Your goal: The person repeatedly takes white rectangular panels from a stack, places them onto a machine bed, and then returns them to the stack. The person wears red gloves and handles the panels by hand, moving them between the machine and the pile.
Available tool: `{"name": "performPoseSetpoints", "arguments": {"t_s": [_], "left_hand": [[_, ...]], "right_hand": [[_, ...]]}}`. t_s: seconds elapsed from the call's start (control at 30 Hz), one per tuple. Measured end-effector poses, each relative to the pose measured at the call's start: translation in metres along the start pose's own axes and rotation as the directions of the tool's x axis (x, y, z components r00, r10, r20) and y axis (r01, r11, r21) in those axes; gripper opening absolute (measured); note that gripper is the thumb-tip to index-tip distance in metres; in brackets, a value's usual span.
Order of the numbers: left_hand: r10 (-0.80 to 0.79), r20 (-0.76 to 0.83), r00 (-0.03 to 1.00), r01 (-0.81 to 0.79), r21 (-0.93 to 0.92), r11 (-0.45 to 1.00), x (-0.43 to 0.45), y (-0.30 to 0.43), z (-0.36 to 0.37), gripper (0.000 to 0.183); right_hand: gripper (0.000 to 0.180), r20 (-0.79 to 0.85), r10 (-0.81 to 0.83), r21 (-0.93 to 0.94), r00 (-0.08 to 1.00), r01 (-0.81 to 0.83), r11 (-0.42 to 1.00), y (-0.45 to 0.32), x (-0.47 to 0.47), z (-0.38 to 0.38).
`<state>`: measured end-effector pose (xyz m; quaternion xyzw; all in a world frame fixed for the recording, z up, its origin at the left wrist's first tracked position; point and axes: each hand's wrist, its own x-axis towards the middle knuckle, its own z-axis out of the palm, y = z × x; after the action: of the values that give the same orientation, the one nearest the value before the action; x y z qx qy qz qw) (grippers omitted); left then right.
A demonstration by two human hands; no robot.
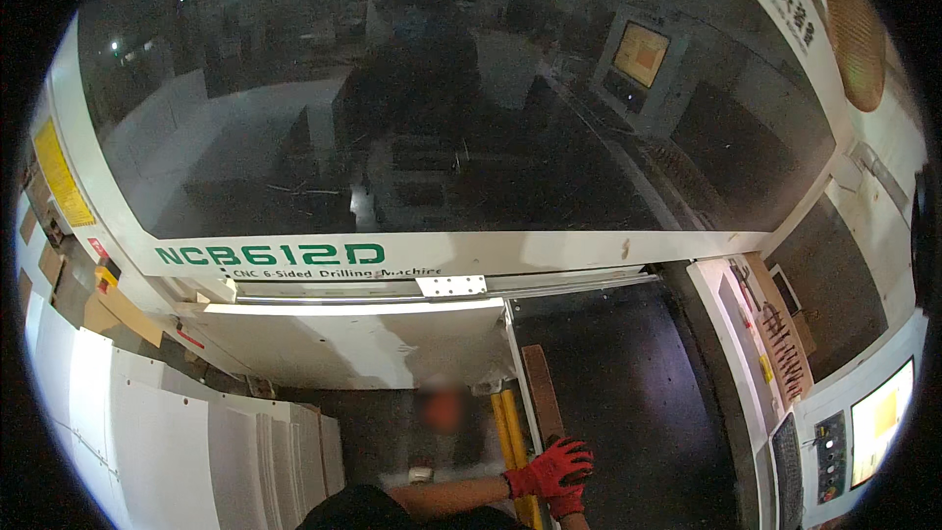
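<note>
My left hand (550,468), in a red work glove, reaches across from the left at the near edge of a black machine bed (625,390). Its fingers are bent and lie over or just above my right hand (565,503), also red-gloved and largely hidden beneath it. A narrow brown strip (542,390) lies along the bed's left side, its near end right beside the left glove. Whether either hand grips the strip or something under the palms cannot be seen. Yellow rails (510,423) run upright just left of the gloves.
A CNC drilling machine's dark window (456,125) fills the top, above a white sliding panel (353,342). Stacked white boards (250,456) stand at left. At right are a tool shelf (776,338), a keyboard (787,471) and a lit control screen (882,423).
</note>
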<state>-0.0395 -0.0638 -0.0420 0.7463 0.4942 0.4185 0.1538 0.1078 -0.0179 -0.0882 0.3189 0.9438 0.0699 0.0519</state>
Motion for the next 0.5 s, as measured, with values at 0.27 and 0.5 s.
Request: {"name": "performPoseSetpoints", "arguments": {"t_s": [0.27,0.5], "left_hand": [[0.008,-0.011,1.0,-0.008,-0.063,0.998,-0.002,-0.004,0.001,0.054],[0.003,-0.015,1.0,-0.003,-0.008,1.0,0.003,0.002,-0.006,0.053]], "right_hand": [[0.074,0.062,-0.001,-0.093,0.998,0.006,0.996,0.007,-0.021,0.003],[0.073,0.0,-0.008,-0.223,1.0,0.008,0.975,0.002,-0.018,0.003]]}}
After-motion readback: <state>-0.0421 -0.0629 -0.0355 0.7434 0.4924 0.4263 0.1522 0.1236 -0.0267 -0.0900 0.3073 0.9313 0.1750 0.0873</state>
